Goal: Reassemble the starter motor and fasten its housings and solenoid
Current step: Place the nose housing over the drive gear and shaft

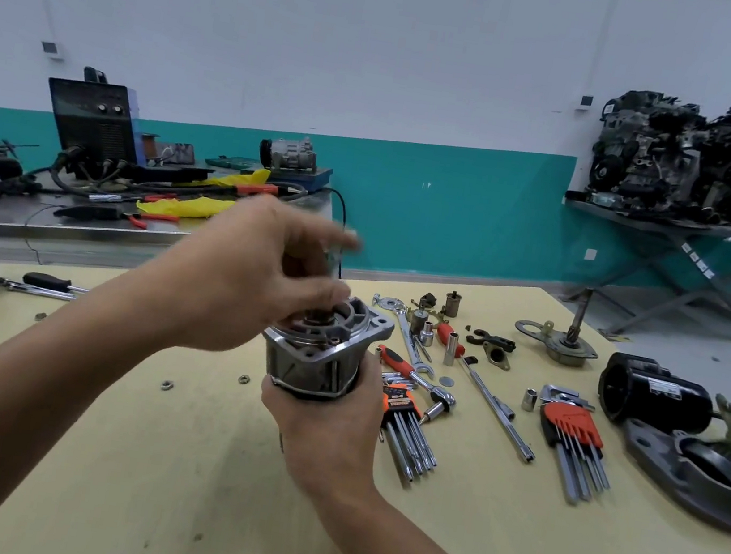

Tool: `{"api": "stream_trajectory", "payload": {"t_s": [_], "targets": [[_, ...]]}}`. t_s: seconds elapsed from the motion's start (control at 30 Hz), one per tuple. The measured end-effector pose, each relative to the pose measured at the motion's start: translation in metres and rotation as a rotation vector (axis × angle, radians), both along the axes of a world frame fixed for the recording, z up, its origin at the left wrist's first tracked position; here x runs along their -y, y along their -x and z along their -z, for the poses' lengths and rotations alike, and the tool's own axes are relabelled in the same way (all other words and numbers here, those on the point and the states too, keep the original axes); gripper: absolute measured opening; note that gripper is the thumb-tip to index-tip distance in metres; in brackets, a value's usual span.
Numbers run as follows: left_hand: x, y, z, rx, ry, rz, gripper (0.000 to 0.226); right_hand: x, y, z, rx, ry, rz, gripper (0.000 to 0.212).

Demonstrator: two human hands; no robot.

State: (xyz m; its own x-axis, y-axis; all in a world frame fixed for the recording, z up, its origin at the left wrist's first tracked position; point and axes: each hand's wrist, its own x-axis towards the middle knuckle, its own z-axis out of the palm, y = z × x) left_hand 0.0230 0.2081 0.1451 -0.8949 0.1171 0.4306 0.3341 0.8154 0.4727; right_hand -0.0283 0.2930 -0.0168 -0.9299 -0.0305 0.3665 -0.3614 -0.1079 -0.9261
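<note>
Obs.: The motor housing (309, 363), a grey cast-metal cylinder with a square flange (375, 325) at its top, is held upright in the air above the yellow table (187, 463), just left of the ratchet (415, 375) and the orange hex keys (404, 418).

Handling (judgement):
- Cast metal, rigid, probably heavy for its size. It will not give under a squeeze, so a firm grasp is safe.
- The smooth round wall may be oily, so slipping is a risk. The lower body is the sensible place to hold it, with the flange edges as a stop.
- The inner parts at the open top look finer. They are best handled with the fingertips only and kept straight, not forced.

Right hand (328, 431): comes up from below with the wrist bent back. The fingers and thumb wrap the lower body of the housing and carry all its weight.

Left hand (241, 278): reaches in from the left with the forearm level and the hand arched over the open top. The thumb and middle fingers curl down toward the centre, and the index finger sticks out to the right, blurred. Whether these fingers pinch a part inside is hidden, so this cannot be told.
</note>
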Motion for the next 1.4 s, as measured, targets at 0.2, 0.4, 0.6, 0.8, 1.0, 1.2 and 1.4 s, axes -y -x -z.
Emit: {"api": "stream_trajectory", "payload": {"t_s": [0.2, 0.4, 0.6, 0.8, 1.0, 1.2, 1.4], "targets": [[-0.022, 0.019, -0.014, -0.231, -0.001, -0.020, 0.022, 0.001, 0.002, 0.001, 0.018, 0.002, -0.029, 0.055], [-0.005, 0.051, -0.032, -0.014, 0.033, -0.023, 0.017, -0.005, 0.001, 0.003, -0.029, 0.038, -0.053, 0.060], [0.015, 0.060, -0.020, 0.191, -0.029, 0.084, 0.015, -0.012, 0.008, 0.006, -0.039, 0.057, -0.166, 0.060], [0.023, 0.063, -0.004, 0.168, -0.134, 0.178, 0.012, -0.009, 0.009, 0.009, -0.022, 0.088, -0.208, 0.066], [0.027, 0.066, 0.002, 0.189, -0.097, 0.212, 0.014, -0.007, 0.012, 0.013, -0.018, 0.114, -0.246, 0.072], [0.026, 0.066, 0.006, 0.164, -0.119, 0.251, 0.016, -0.014, 0.009, 0.008, -0.154, 0.070, -0.199, 0.074], [0.020, 0.071, 0.011, 0.174, -0.144, 0.269, 0.017, -0.017, 0.009, 0.007, -0.187, 0.055, -0.199, 0.075]]}}
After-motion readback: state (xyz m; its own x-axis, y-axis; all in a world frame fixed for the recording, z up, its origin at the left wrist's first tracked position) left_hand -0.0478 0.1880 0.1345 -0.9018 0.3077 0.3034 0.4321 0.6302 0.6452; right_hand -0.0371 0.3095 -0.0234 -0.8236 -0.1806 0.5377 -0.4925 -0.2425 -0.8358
